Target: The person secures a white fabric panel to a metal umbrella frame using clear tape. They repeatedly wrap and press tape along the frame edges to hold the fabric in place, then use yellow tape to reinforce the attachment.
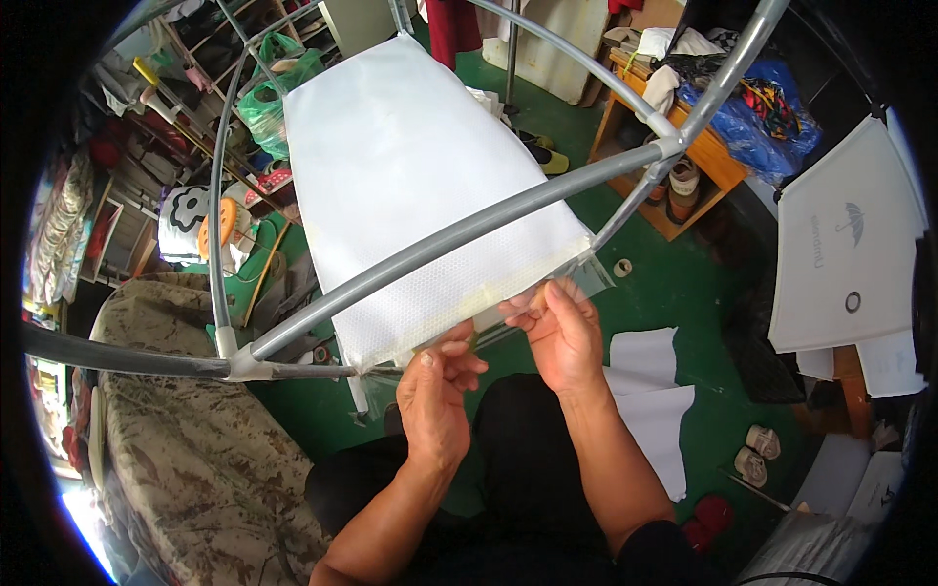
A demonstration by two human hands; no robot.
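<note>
A white textured sheet (420, 176) is stretched across a grey tube frame (469, 227) in front of me. Along its near edge runs clear plastic film (591, 276), creased and shiny, wrapping toward the near bar. My right hand (567, 337) pinches this film near the right part of the edge, thumb against curled fingers. Left of it, my left hand (437, 381) is closed at the same edge, its fingers curled over the film; their tips are partly hidden. A curved tube of the frame passes above the sheet, between it and my view.
A camouflage cloth (186, 391) covers something bulky at left. Crowded shelves and a green plastic bag (269, 103) stand behind it. At right are a wooden shelf (723, 171) with shoes, a white panel (850, 239), and white cut pieces (650, 410) on the green floor beside a tape roll (622, 267).
</note>
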